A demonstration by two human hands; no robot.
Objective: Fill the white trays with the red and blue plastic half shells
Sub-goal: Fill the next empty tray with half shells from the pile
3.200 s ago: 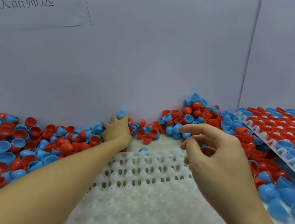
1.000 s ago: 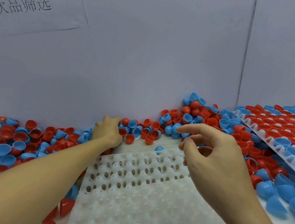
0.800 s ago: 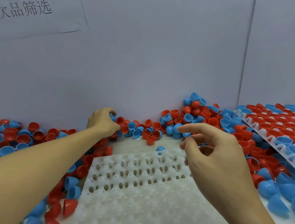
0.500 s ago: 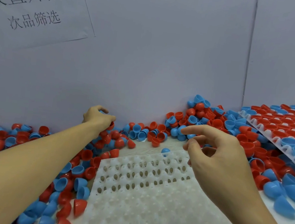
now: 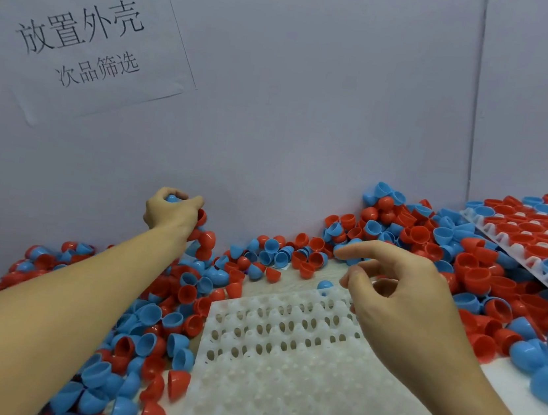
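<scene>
Left hand (image 5: 171, 212): my grip here is curled round a small clutch of half shells against the wall; a blue one (image 5: 171, 198) peeps out between my fingers and a red one sits at the thumb side. How many I hold I cannot tell.
Loose shells (image 5: 161, 324): heaped on the bench along my left forearm and across the back. I judge them thin, light, stiff and slick, likely to skid or nest together; best taken by the rim.
Empty white tray (image 5: 286, 374): right before me, its pockets bare, one stray blue shell (image 5: 324, 285) at its far edge. Its near end blurs out.
Right hand (image 5: 403, 292): hovers over the tray's far right corner, forefinger out, the other fingers loosely bent, holding nothing I can see; it hides that corner.
Filled tray (image 5: 535, 236): far right, packed with shells and cut off by the frame.
</scene>
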